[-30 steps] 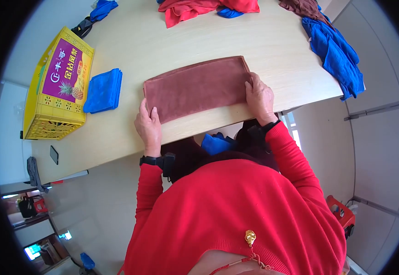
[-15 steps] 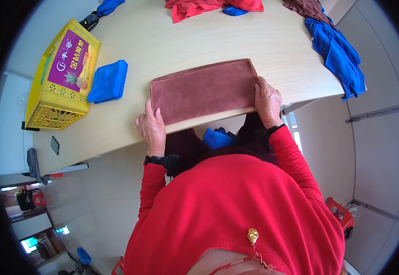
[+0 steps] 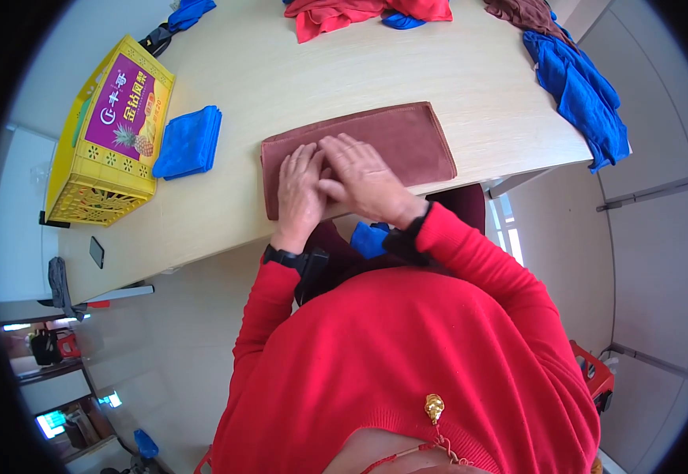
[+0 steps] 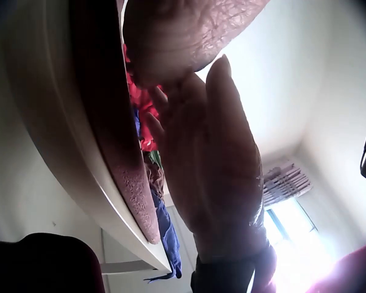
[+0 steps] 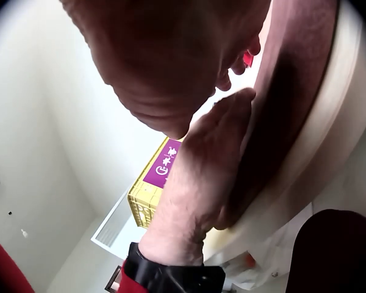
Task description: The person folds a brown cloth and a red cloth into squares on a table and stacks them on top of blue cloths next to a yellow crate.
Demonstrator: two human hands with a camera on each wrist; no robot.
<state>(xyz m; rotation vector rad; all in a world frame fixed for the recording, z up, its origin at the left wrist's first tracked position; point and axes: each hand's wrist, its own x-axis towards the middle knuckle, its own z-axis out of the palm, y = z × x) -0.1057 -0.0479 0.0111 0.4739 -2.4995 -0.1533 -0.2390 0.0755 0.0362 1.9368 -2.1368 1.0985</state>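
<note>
A folded brown cloth (image 3: 407,142) lies flat at the near edge of the table. Over its left part, both hands are close together. My left hand (image 3: 300,193) has its fingers stretched out on the cloth, pointing away from the body. Beside it, my right hand (image 3: 360,175) slants leftward with straight fingers, its fingertips by the left hand's fingers and its thumb overlapping the left hand in the head view. In the right wrist view the left hand (image 5: 204,165) rests along the cloth (image 5: 287,91). Neither hand grips anything.
A folded blue cloth (image 3: 188,142) lies left of the brown one, beside a yellow crate (image 3: 99,201). A phone (image 3: 97,252) is near the left edge. Red cloths (image 3: 336,16) are heaped at the back; a blue cloth (image 3: 577,95) hangs over the right edge.
Both hands have left the cloth's side edges and come together over its left part. The right hand has moved far leftward. The cloth has slid slightly toward the body since the first frame.
</note>
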